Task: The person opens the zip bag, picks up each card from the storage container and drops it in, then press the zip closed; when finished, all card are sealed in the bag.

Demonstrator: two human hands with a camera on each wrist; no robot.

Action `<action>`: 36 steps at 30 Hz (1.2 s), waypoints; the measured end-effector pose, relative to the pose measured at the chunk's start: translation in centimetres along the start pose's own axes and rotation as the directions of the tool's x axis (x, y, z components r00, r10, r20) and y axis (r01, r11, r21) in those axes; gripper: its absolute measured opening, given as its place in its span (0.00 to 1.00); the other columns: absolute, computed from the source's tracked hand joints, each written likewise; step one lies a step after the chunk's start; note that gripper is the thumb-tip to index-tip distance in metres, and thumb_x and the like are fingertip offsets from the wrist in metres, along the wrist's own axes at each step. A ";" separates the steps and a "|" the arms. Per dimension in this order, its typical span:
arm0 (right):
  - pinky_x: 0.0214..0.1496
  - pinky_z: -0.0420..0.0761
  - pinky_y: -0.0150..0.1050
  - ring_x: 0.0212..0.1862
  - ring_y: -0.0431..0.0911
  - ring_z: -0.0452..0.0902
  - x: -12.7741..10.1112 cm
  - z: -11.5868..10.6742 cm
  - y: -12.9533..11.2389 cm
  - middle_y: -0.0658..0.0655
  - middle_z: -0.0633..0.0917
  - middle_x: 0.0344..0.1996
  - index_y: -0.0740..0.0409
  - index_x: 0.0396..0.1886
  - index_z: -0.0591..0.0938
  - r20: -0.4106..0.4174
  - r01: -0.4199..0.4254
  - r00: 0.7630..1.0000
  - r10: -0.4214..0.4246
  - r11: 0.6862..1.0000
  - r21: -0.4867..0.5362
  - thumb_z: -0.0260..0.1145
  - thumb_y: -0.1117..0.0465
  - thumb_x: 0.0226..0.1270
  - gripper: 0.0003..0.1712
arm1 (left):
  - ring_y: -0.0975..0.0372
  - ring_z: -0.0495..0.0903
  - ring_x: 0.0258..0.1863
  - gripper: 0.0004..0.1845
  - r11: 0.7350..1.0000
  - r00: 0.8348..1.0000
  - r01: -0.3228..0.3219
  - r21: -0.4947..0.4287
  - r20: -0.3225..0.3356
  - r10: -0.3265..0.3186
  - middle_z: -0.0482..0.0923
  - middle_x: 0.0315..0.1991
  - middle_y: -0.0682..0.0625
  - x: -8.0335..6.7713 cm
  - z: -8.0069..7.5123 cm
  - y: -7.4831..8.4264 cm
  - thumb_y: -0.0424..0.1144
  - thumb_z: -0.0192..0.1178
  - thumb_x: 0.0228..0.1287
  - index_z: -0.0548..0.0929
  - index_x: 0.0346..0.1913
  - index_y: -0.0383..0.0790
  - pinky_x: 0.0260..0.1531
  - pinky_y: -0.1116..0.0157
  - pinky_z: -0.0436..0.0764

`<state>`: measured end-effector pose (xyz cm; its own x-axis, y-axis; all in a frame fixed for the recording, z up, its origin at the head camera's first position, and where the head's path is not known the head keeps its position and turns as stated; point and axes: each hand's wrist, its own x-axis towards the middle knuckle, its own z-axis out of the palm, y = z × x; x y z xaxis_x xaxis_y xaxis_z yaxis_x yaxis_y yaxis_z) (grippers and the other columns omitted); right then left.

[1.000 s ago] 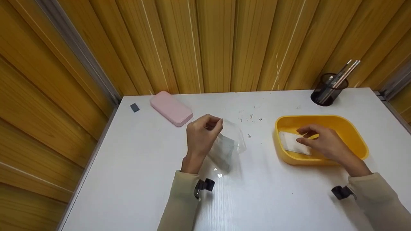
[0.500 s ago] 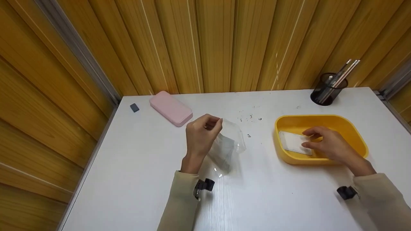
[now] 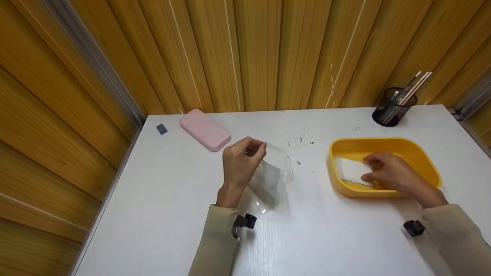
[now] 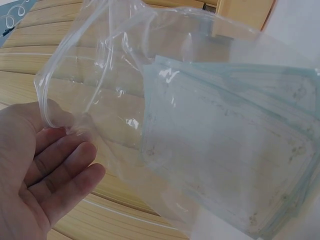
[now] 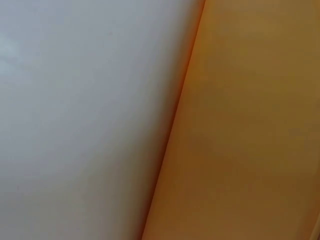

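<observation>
My left hand (image 3: 241,161) pinches the top edge of a clear plastic zip bag (image 3: 284,161) held up over the middle of the table. In the left wrist view the thumb and index finger grip the zip strip, with the other fingers loosely bent. Inside the bag lie several flat sheets (image 4: 225,140) with pale green edges and small printed marks. My right hand (image 3: 395,172) reaches into a yellow tray (image 3: 416,153), fingers and thumb curled about the right end of a flat white packet (image 3: 349,168). The right wrist view shows only the tray's outer wall (image 5: 245,120) and white tabletop.
A pink case (image 3: 205,130) and a small dark grey block (image 3: 161,128) lie at the back left. At the back right stands a black mesh cup (image 3: 387,111) with pencils. Small dark crumbs (image 3: 300,140) dot the table (image 3: 153,211). Wood-panelled walls rise behind and to the left.
My right hand has shifted slightly right and lower in the tray, from above the white packet to its right end. My left hand and the bag have stayed put.
</observation>
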<state>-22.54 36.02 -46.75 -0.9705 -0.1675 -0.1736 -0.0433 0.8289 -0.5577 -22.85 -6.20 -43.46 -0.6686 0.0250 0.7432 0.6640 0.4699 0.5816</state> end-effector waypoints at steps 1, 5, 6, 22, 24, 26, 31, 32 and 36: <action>0.62 0.79 0.64 0.53 0.63 0.77 0.1 0.0 0.0 0.72 0.82 0.54 0.75 0.64 0.78 0.004 -0.003 1.000 0.003 1.000 -0.004 0.83 0.52 0.62 0.40 | 0.62 0.85 0.23 0.04 1.000 1.000 0.000 -0.002 0.000 0.000 0.87 0.25 0.49 0.0 0.0 0.0 0.27 0.73 0.61 0.89 0.30 0.35 0.28 0.68 0.86; 0.55 0.83 0.58 0.49 0.60 0.78 0.4 -0.1 0.0 0.70 0.83 0.50 0.76 0.62 0.79 0.017 -0.008 1.000 0.008 1.000 -0.018 0.84 0.52 0.61 0.40 | 0.62 0.85 0.23 0.04 1.000 1.000 -0.002 -0.003 -0.003 0.002 0.87 0.25 0.49 0.0 -0.1 0.1 0.27 0.73 0.61 0.89 0.30 0.35 0.27 0.68 0.86; 0.53 0.83 0.55 0.48 0.60 0.78 0.4 -0.1 0.0 0.69 0.82 0.49 0.76 0.61 0.79 0.016 -0.009 1.000 0.009 1.000 -0.024 0.84 0.52 0.60 0.40 | 0.62 0.85 0.23 0.04 1.000 1.000 -0.003 -0.001 -0.003 0.003 0.87 0.26 0.49 0.0 -0.1 0.1 0.27 0.73 0.61 0.89 0.31 0.35 0.27 0.68 0.86; 0.39 0.77 0.29 0.46 0.56 0.73 -0.2 -0.2 0.4 0.65 0.81 0.47 0.70 0.53 0.78 -0.029 -0.099 0.994 0.101 0.994 0.052 0.82 0.52 0.64 0.32 | 0.63 0.85 0.23 0.04 1.000 1.000 0.000 0.006 0.022 0.000 0.88 0.26 0.49 -0.1 0.2 0.2 0.28 0.73 0.62 0.89 0.31 0.35 0.28 0.69 0.85; 0.39 0.77 0.28 0.46 0.56 0.73 -0.3 -0.3 0.5 0.64 0.81 0.45 0.68 0.53 0.78 -0.040 -0.100 0.994 0.102 0.993 0.058 0.81 0.52 0.65 0.30 | 0.63 0.85 0.23 0.04 1.000 1.000 -0.002 -0.001 0.022 0.002 0.88 0.26 0.49 -0.1 0.2 0.2 0.28 0.73 0.62 0.89 0.31 0.35 0.28 0.69 0.86; 0.38 0.77 0.28 0.45 0.56 0.74 -0.4 -0.4 0.6 0.63 0.81 0.44 0.68 0.52 0.78 -0.043 -0.097 0.994 0.100 0.993 0.069 0.79 0.53 0.67 0.28 | 0.63 0.85 0.23 0.04 1.000 1.000 -0.005 -0.006 0.018 0.005 0.88 0.26 0.49 -0.1 0.2 0.1 0.28 0.73 0.63 0.89 0.31 0.35 0.28 0.68 0.86; 0.37 0.79 0.29 0.45 0.56 0.75 -0.3 -0.5 0.8 0.63 0.83 0.45 0.70 0.56 0.78 -0.031 -0.097 0.994 0.101 0.990 0.101 0.76 0.56 0.71 0.26 | 0.63 0.85 0.23 0.04 1.000 1.000 -0.007 -0.004 0.017 0.007 0.88 0.26 0.50 -0.1 0.3 0.2 0.28 0.73 0.63 0.90 0.31 0.36 0.27 0.69 0.85; 0.38 0.79 0.28 0.46 0.56 0.75 -0.3 -0.5 0.8 0.64 0.83 0.46 0.70 0.57 0.79 -0.031 -0.097 0.994 0.100 0.990 0.103 0.76 0.56 0.71 0.26 | 0.63 0.85 0.23 0.04 1.000 1.000 -0.007 -0.003 0.016 0.007 0.87 0.26 0.50 -0.1 0.3 0.2 0.28 0.73 0.62 0.90 0.31 0.35 0.27 0.69 0.85; 0.38 0.79 0.27 0.47 0.57 0.77 -0.4 -0.6 0.8 0.69 0.84 0.50 0.71 0.57 0.80 -0.059 -0.076 0.995 0.082 0.992 0.097 0.75 0.56 0.72 0.26 | 0.63 0.85 0.23 0.04 1.000 1.000 -0.009 -0.006 0.018 0.009 0.87 0.26 0.49 -0.1 0.3 0.2 0.27 0.73 0.62 0.89 0.31 0.34 0.28 0.69 0.86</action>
<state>-22.31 37.07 -46.62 -0.9830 -0.0672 -0.1709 0.0541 0.7834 -0.6192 -22.70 -5.87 -43.51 -0.6684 0.0455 0.7424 0.6720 0.4647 0.5765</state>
